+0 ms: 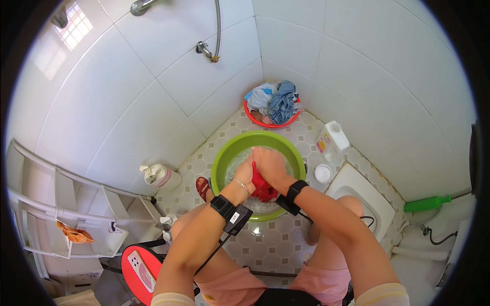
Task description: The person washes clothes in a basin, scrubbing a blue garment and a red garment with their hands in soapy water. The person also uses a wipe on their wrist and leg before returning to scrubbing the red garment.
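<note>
A bunched red cloth [263,188] hangs between my two hands over the middle of a green plastic basin [220,164]. Foamy water [235,160] fills the basin's bottom. My left hand [244,175], with a bracelet at its wrist, grips the cloth from the left. From the right, my right hand [271,165] is closed on the same cloth, its knuckles close against the left hand. Part of the cloth is hidden inside the fingers. Both wrists carry black strapped devices with cables.
Beyond the basin, a red basin [264,123] holds piled clothes [282,102]. To the right are a white jug [332,140], a small white tub [322,174] and a squat toilet [383,214]. Leftward stand a pump bottle [162,176], a white rack [84,214] and a red stool [132,277] bearing a phone [141,269].
</note>
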Demonstrator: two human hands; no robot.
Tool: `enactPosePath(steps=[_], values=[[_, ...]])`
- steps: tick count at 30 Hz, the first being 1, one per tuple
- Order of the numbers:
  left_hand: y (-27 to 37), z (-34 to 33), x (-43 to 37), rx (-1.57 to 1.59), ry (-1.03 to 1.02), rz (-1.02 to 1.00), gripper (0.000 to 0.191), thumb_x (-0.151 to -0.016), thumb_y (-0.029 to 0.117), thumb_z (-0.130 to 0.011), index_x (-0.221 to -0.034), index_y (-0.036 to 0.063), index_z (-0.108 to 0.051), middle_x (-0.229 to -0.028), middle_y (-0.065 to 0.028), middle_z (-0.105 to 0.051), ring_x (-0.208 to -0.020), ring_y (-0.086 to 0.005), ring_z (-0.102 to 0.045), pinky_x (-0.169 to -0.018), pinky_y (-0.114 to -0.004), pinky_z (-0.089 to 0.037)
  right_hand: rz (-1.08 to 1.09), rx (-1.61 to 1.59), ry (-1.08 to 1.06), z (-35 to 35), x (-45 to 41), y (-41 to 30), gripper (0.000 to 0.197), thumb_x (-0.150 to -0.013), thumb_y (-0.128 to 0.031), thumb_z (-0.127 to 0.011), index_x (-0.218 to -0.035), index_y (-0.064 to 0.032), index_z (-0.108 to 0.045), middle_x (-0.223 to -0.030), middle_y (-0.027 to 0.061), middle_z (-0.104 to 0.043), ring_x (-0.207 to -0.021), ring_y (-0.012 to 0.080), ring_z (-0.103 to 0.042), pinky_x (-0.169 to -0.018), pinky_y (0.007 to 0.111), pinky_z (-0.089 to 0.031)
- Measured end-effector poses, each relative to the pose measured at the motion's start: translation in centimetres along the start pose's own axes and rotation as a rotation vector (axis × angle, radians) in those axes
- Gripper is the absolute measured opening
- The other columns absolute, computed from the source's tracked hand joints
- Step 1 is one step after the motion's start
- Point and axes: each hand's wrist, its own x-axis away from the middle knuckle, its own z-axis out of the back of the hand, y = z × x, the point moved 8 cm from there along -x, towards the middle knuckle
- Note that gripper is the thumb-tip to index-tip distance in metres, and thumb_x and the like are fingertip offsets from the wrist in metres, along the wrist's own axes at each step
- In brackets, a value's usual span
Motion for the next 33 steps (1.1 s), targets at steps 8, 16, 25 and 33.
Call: enactPosePath(steps=[8,16,25,33], values=[[0.3,-0.6,0.7,-0.088,0.117,-0.008,0.036,-0.092,0.04,-0.043,-0.09,0.0071,-0.056,-0.091,-0.0089,-0.062,-0.081,-0.0221,-0.06,-0.073,-0.038,-0.05,-0.065,0.023,-0.004,0.6,-0.4,1.1,0.027,-0.089,-0.023,-0.044,-0.073,-0.0039,-0.055,-0.061,0.0163,-0.058,-0.056,0.034,-0.058,-0.049,0.042,-0.046],[1.1,0.3,0.1,-0.114,0.045,-0.04,0.038,-0.092,0.042,-0.041,-0.097,0.0064,-0.054,-0.095,-0.0084,-0.061,-0.085,-0.0222,-0.059,-0.079,-0.038,-0.048,-0.048,-0.116,0.058,1.4,-0.5,-0.1,0.026,-0.088,-0.023,-0.046,-0.075,-0.0031,-0.055,-0.062,0.0179,-0.058,-0.056,0.0354,-0.057,-0.051,0.043,-0.045],[1.4,1.5,0.4,-0.222,0.156,-0.067,0.04,-0.089,0.046,-0.046,-0.095,0.0067,-0.054,-0.095,-0.0096,-0.061,-0.084,-0.0219,-0.059,-0.077,-0.039,-0.049,-0.048,-0.047,-0.006,1.5,0.3,-2.0,0.023,-0.088,-0.022,-0.045,-0.079,-0.0034,-0.054,-0.067,0.0179,-0.057,-0.057,0.0366,-0.055,-0.054,0.045,-0.043],[6.5,-0.3,3.3,-0.403,0.227,-0.364,0.041,-0.093,0.042,-0.041,-0.067,0.0107,-0.048,-0.065,0.0016,-0.045,-0.061,-0.0088,-0.042,-0.055,-0.026,-0.038,-0.578,-1.321,-0.122,0.1,-0.9,3.2,0.028,-0.092,-0.025,-0.044,-0.075,-0.0045,-0.054,-0.067,0.0032,-0.058,-0.055,0.0146,-0.054,-0.052,0.028,-0.044]])
